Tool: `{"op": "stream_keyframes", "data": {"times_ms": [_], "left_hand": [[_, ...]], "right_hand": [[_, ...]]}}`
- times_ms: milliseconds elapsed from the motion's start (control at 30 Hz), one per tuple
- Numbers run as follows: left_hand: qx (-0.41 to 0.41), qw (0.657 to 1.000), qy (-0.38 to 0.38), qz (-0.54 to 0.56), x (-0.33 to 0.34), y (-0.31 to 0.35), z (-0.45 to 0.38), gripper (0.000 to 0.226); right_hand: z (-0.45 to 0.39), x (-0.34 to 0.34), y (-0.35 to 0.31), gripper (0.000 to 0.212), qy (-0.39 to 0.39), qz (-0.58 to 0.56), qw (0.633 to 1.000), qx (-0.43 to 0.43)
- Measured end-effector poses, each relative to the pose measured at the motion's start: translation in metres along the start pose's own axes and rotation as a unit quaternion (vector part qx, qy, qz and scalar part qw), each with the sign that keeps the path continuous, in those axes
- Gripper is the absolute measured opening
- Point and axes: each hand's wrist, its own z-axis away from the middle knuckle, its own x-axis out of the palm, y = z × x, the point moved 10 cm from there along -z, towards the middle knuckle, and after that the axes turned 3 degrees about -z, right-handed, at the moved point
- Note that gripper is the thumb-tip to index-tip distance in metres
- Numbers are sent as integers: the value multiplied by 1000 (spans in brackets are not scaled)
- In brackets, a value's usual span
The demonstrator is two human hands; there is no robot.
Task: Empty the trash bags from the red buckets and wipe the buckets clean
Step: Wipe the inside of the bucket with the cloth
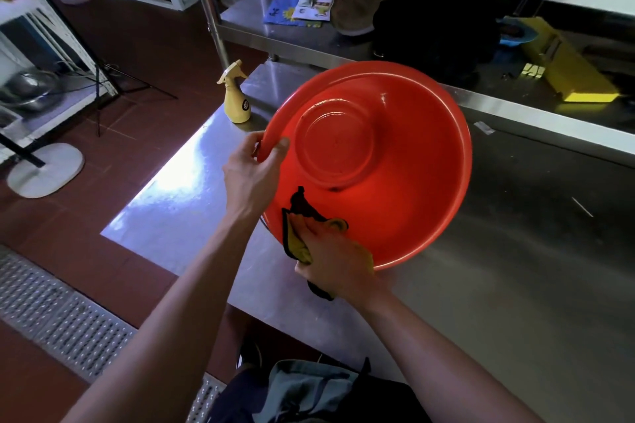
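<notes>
A red bucket is tilted on its side over the steel table, its open mouth facing me and its round bottom visible inside. My left hand grips the bucket's left rim, thumb inside. My right hand holds a yellow cloth with black edging and presses it against the lower inside wall near the rim. No trash bag shows in the bucket.
A yellow spray bottle stands on the table's far left corner. Behind the table a steel shelf carries papers, a black bag and a yellow box. Left are red floor tiles, a white stand base and a metal floor grate.
</notes>
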Motion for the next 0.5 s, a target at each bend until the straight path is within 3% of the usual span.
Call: {"op": "stream_keyframes", "data": {"times_ms": [200,500], "left_hand": [[51,999,20,-5,-1,-12,27,58],[18,998,20,50,16,-34,53,64]], "right_hand": [[1,-9,3,74,-9,-76,997,16],[1,-13,4,80,-9,-105,994,29]]}}
